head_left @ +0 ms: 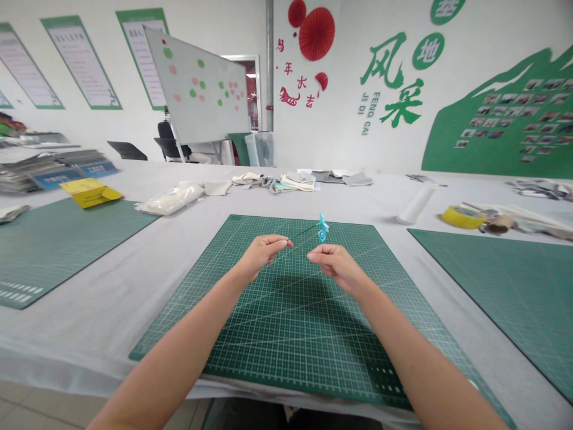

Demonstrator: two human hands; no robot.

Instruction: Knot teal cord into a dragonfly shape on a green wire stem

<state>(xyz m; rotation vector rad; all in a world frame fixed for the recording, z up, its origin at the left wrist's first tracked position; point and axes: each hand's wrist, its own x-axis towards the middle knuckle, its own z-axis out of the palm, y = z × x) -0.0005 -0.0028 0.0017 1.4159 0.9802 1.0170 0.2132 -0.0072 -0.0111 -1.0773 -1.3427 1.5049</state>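
Note:
Both my hands hover over the middle green cutting mat [286, 310]. My left hand [262, 254] is closed in a pinch, fingertips pointing right; what it pinches is too thin to make out. My right hand [333, 263] is closed too, fingers curled and pinched near the left hand. A small light-blue plastic piece [322, 228] stands up just above my right hand, and a thin dark thread or wire [302, 232] runs from it toward my left fingertips. Whether the right hand holds that piece I cannot tell.
More green mats lie at the left [54, 245] and right [514, 280]. A yellow box [91, 192], a clear bag [172, 199], folded fabric [295, 180], a white roll [416, 204] and yellow tape [463, 217] sit farther back. A whiteboard [201, 89] stands behind.

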